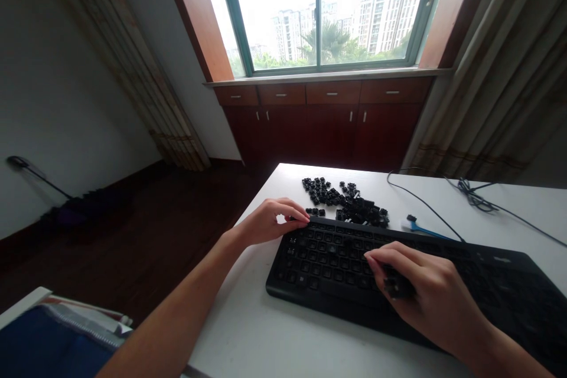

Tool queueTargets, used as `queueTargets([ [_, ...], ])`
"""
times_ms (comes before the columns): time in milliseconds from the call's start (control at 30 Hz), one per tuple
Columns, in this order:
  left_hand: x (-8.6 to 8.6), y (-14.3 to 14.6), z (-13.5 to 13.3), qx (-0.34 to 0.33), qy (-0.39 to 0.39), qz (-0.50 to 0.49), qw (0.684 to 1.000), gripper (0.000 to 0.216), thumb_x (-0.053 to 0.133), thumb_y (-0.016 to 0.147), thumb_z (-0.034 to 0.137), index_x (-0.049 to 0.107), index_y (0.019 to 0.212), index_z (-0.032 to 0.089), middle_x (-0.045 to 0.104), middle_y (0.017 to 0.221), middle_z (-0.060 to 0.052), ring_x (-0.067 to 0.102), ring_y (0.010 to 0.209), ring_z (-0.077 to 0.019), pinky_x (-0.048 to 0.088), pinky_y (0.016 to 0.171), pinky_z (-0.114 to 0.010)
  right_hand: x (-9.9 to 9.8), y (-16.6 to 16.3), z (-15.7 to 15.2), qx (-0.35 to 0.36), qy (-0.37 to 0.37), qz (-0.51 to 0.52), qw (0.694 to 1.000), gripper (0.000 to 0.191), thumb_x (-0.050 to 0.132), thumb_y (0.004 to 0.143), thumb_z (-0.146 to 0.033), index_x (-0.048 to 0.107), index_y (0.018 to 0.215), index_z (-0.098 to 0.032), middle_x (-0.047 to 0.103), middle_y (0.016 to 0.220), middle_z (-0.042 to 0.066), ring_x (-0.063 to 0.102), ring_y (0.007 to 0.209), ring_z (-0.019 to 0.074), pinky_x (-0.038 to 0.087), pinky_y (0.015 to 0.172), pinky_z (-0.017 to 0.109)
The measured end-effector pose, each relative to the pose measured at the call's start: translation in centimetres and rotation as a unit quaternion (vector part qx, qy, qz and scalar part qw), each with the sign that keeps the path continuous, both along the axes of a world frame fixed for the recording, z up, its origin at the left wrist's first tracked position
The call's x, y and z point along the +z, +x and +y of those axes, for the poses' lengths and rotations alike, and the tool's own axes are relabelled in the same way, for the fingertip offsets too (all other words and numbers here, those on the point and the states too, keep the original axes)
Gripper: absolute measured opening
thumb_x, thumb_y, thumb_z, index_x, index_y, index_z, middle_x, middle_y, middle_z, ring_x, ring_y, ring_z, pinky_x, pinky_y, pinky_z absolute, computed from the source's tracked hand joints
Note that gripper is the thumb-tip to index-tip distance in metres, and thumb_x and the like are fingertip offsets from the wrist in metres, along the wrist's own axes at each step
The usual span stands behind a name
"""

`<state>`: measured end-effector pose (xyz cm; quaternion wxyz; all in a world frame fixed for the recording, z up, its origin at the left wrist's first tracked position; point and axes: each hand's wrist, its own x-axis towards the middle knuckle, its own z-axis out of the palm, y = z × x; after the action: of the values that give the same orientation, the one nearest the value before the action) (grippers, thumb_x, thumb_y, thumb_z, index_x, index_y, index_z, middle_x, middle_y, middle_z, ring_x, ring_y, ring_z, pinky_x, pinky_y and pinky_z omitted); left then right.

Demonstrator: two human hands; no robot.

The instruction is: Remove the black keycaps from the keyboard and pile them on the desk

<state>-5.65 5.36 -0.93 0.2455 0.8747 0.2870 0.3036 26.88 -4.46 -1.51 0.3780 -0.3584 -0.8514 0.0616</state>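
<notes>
A black keyboard [336, 263] lies on the white table [248, 331], with many keycaps off. My left hand [270, 221] rests at the keyboard's far left corner, fingers curled with the tips on its top edge. My right hand [420, 289] hovers over the keyboard's middle, fingers closed on a black keycap [396, 286]. A pile of loose black keycaps [345, 201] lies just beyond the keyboard.
A blue-handled tool [420, 227] lies behind the keyboard beside its black cable [425, 204]. More cable [478, 198] is bundled at the back right. Dark wood cabinets [328, 121] stand under the window. Curtains hang on both sides. Blue fabric [48, 345] shows at bottom left.
</notes>
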Motion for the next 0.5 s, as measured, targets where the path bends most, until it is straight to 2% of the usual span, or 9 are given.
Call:
queueTargets([
  [500,-0.33,-0.22,0.24,0.009,0.002,-0.014,1.0,0.016,0.073,0.09,0.029,0.08,0.103,0.024,0.078,0.102,-0.01,0.072,0.094,-0.0197,0.061,0.082,-0.031,0.01,0.02,0.01,-0.002,0.0,-0.003,1.0,0.015,0.058,0.094,-0.017,0.067,0.105,-0.022,0.071,0.089,0.003,0.067,0.068,0.0139,0.053,0.066,0.025],
])
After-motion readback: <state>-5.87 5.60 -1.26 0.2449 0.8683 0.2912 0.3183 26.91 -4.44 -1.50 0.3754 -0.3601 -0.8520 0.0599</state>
